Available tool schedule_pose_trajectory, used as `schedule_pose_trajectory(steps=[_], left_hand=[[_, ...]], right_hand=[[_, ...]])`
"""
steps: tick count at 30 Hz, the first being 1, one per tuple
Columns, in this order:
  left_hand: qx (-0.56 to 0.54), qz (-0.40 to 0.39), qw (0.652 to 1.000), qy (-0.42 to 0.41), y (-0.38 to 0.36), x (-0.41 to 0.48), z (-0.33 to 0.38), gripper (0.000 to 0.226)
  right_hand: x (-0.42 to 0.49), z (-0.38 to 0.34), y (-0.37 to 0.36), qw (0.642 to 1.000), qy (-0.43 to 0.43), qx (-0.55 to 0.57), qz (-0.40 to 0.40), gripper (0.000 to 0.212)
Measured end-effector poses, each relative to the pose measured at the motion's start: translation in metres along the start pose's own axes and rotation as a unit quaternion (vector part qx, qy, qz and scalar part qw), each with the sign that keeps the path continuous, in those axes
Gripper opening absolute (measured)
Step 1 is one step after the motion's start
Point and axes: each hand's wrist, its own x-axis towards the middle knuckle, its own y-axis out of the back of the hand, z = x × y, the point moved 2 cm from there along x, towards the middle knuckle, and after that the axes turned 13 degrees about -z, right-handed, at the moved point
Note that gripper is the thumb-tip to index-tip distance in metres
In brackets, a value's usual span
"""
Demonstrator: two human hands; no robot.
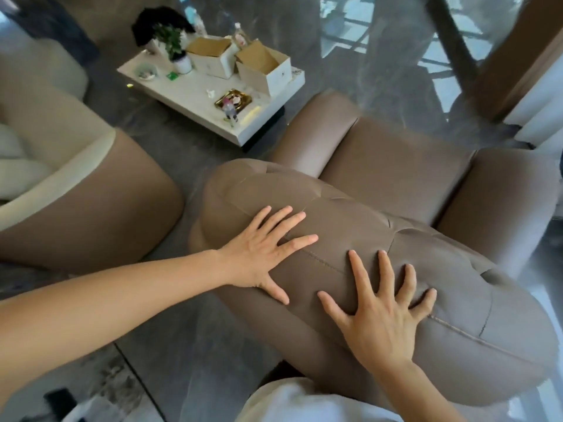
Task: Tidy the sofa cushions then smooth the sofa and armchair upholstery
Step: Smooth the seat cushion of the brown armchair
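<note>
I stand behind a brown leather armchair (393,166) and look down over its padded, stitched backrest (457,287). My left hand (265,248) lies flat on the left part of the backrest top, fingers spread. My right hand (384,312) presses flat on the middle of the backrest, fingers also spread wide. Neither hand holds anything. The seat and both armrests show beyond the backrest.
A second brown and cream armchair (91,205) stands to the left. A low white table (213,92) with open cardboard boxes (265,68), a potted plant (173,44) and small items sits ahead on the glossy grey floor. A cream sofa edge (39,71) is at far left.
</note>
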Motion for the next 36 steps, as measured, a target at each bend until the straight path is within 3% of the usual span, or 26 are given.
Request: schedule_pose_trajectory(steps=[9,19,26,32,36], left_hand=[[-0.073,0.037,0.995,0.062,-0.008,0.009,0.137,0.117],[-0.122,0.039,0.979,0.159,0.032,0.060,0.257,0.116],[-0.164,0.033,0.962,0.217,0.068,0.116,0.321,0.115],[-0.201,0.023,0.960,0.194,0.093,0.143,0.353,0.111],[-0.252,0.017,0.934,0.254,0.092,0.151,0.366,0.115]], right_hand=[[-0.040,0.119,0.009,0.996,0.068,-0.053,-0.003,0.085],[-0.024,0.251,0.047,0.984,0.160,-0.072,-0.018,0.083],[0.010,0.335,0.081,0.968,0.238,-0.071,-0.020,0.082],[0.040,0.399,0.109,0.956,0.279,-0.088,-0.041,0.084],[0.055,0.434,0.122,0.948,0.296,-0.105,-0.052,0.086]])
